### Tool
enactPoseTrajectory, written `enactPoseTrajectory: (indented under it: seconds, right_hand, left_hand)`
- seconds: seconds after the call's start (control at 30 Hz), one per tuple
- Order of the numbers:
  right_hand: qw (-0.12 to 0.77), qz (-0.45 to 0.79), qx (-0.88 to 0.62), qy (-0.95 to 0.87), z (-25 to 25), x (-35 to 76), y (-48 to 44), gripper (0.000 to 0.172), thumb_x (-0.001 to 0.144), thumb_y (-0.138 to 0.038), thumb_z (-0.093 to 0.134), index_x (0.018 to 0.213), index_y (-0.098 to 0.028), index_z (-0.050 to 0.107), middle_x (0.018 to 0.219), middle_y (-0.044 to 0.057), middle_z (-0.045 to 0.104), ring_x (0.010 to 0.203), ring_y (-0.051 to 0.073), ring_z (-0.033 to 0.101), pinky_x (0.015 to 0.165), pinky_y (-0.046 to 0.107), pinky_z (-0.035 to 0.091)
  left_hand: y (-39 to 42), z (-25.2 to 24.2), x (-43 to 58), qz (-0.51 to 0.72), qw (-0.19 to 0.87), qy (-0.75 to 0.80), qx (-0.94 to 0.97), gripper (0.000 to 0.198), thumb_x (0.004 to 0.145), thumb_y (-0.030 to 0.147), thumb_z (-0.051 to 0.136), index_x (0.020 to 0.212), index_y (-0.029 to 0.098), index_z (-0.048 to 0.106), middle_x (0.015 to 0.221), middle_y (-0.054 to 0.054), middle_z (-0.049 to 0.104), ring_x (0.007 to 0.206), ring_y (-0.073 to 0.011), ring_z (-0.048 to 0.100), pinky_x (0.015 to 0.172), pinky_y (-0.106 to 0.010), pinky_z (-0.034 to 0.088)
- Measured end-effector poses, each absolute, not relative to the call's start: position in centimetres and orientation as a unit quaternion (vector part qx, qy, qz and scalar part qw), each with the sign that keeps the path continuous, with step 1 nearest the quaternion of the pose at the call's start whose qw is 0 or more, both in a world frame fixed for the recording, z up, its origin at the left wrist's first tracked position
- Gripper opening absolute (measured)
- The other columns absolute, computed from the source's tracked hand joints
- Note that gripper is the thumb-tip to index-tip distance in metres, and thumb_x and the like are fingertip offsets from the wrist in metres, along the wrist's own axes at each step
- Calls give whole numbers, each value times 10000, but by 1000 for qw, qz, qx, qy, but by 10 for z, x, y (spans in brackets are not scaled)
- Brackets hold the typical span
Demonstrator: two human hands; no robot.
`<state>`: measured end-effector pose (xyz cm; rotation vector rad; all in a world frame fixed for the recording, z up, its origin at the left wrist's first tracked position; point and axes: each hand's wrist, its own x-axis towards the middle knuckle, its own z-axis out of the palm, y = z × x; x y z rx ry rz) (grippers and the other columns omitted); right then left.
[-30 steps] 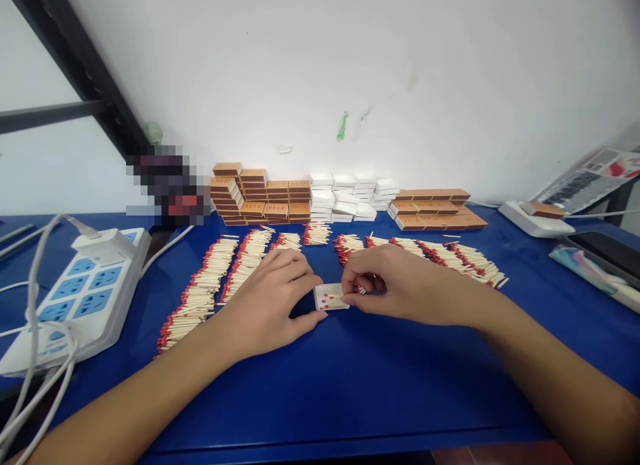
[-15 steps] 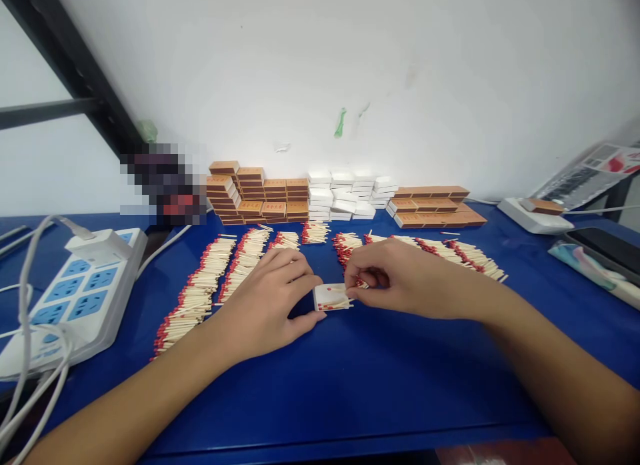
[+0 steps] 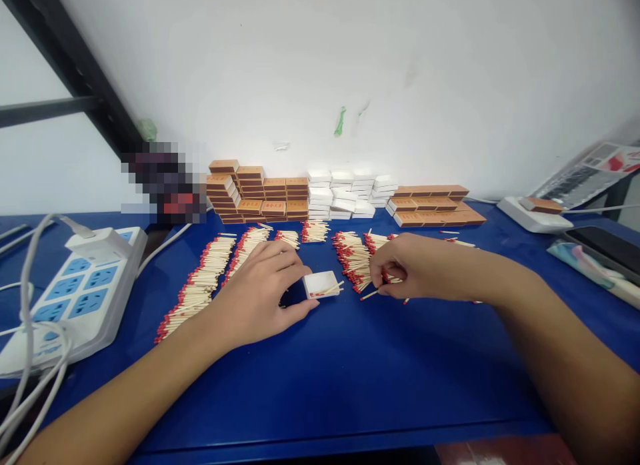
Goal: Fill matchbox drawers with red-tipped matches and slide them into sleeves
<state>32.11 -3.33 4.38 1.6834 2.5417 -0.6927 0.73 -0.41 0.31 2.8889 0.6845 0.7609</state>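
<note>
Since half a second ago, the right hand (image 3: 407, 268) has moved away from the white tray (image 3: 321, 279) to the loose matches on the right, and the tray itself has shifted slightly left and turned a little. It lies on the blue table (image 3: 320, 385) between the two hands, its left end held between the thumb and forefinger of the left hand (image 3: 265, 285), the forefinger at the far corner and the thumb along the near side. A few matches (image 3: 327, 292) rest along the tray's near side, with tail ends jutting past its right edge; how many is too small to count. Well clear of the tray, the right thumb and forefinger are pinched together on the tail of a single match (image 3: 369, 295), whose red head points left toward the near side. Whether the curled fingers hold more cannot be told, as they hide their own undersides. That hand and its forearm cover much of the heaps on the right, beside the visible pile of matches (image 3: 351, 258), while the left hand and wrist block part of the rows of matches (image 3: 215, 271) on the left. Pixelation masks an object (image 3: 163, 185) near the wall, and the frame cuts off both forearms.
</note>
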Motion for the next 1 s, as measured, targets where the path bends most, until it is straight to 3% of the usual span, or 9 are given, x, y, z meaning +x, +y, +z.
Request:
enactPoseTrajectory:
  seconds: [0.2,0.37,0.77,1.0]
  right_hand:
    - [13,-216,536,816,42,323,-32,231,835,-244,768,1036,-313,858,789,-9,692,654,160,628,569,278,379]
    - [5,-217,528,821,42,322,-32,143,868,-295,770,985,-285,852,784,-3,677,644,155,615,571,280,373]
    - [-12,-227,523,821,38,325,-29,190,858,-327,783,1034,-298,851,759,-10,665,637,158,621,560,279,355]
    - [10,-238,514,824,39,319,-30,114,907,-337,728,874,-270,814,699,-17,629,604,147,548,569,293,350]
  left_hand:
    - [-4,2,7,245,39,226,942,229,987,358,771,1122,173,765,1032,-84,752,1110,-289,649,1059,-481,507]
    - [-3,2,7,249,42,222,942,225,993,348,763,1127,166,767,1039,-88,748,1103,-287,645,1046,-481,512]
    - [-3,2,6,249,44,226,941,218,994,357,758,1130,187,765,1040,-87,752,1099,-285,649,1032,-474,518]
    - [-3,2,7,246,46,226,941,217,994,354,757,1131,186,766,1035,-85,747,1102,-290,645,1038,-481,513]
